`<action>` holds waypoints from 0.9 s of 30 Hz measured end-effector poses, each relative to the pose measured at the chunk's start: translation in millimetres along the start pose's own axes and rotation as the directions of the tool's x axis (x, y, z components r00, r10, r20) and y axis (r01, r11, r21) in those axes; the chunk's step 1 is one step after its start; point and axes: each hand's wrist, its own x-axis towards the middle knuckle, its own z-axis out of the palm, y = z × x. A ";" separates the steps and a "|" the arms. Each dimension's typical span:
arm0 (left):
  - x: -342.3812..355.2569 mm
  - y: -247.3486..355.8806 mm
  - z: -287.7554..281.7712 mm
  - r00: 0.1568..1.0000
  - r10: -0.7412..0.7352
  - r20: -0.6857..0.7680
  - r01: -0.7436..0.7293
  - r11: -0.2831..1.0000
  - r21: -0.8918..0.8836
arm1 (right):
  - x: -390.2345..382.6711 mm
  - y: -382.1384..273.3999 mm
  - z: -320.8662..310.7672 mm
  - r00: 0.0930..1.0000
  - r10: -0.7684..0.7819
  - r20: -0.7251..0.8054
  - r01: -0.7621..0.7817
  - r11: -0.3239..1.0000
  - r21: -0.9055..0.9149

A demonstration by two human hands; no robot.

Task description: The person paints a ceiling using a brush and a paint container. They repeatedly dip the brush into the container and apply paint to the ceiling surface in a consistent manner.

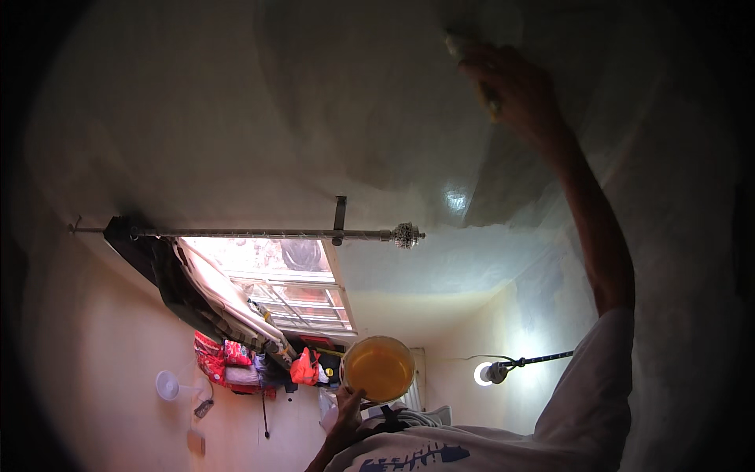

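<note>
My left hand grips the near rim of a round bucket in front of my chest. Amber-yellow liquid shows inside it. High on the right, my raised right hand is closed around what looks like a brush, its tip against the plastered surface. Dimness and blur hide the brush's exact shape. Below that hand a darker, wet-looking patch spreads over the plaster, with a shiny spot on it.
A metal curtain rod with an ornate end crosses the wall below the plaster, with dark and pale curtains bunched at its left. Behind is a bright window. Red bedding, an orange bag and a lit bulb appear lower down.
</note>
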 end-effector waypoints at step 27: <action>-14.8 30.1 24.6 0.990 -0.121 -0.076 0.125 0.991 0.052 | -230.2 -172.9 120.8 0.824 0.266 0.500 -0.501 0.753 0.426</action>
